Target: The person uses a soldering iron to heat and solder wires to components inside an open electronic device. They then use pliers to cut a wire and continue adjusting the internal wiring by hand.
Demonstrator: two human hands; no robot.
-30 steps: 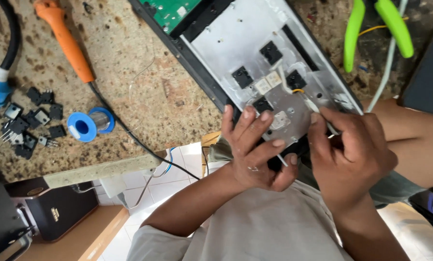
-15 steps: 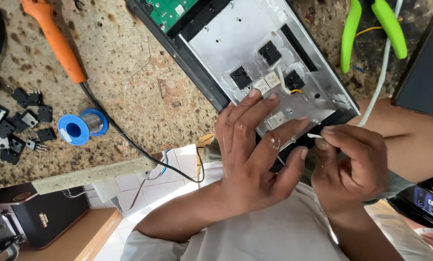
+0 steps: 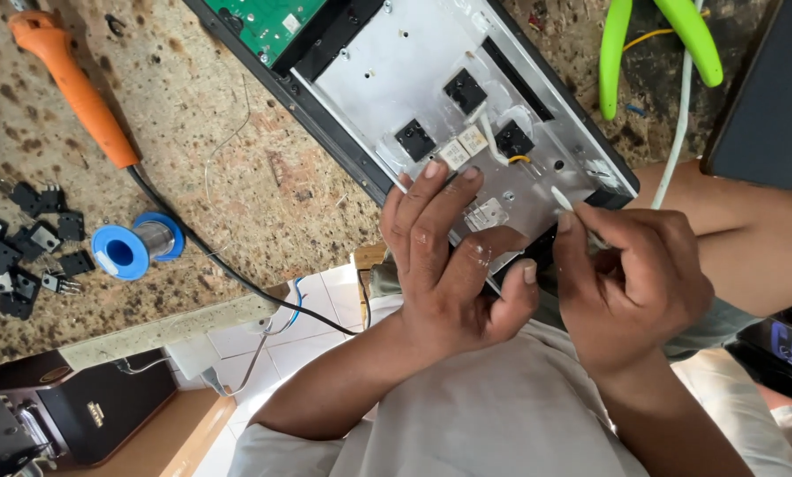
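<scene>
At the near edge of the speckled stone counter (image 3: 237,212), I see an opened electronic chassis lying at a slant, its bare metal plate (image 3: 431,79) facing up. Black square components (image 3: 463,91) are mounted on the plate, two small pale blocks sit between them, and a green circuit board (image 3: 276,22) shows at its far end.

My left hand (image 3: 449,265) lies flat over the near corner of the plate. Its fingers (image 3: 427,190) are extended and spread, tips resting on the metal just beside the pale blocks, while the thumb hooks under the chassis edge. It grasps the chassis corner loosely rather than in a fist.

My right hand (image 3: 630,283) is curled at the same corner, just beside the left. Thumb and forefinger are pinched on a thin white sliver (image 3: 562,196), whose pale tip stands out above the fingertips and touches or nearly touches the plate; I cannot tell which. I cannot tell what the sliver is.

Left of the chassis, an orange-handled soldering iron (image 3: 78,84) lies on the counter, its black cord running toward the near edge. A blue solder spool (image 3: 135,247) rests near it, and a cluster of black transistors (image 3: 25,247) lies at the far left. Green-handled pliers (image 3: 661,40) lie beyond the chassis on the right, with a white cable alongside.
</scene>
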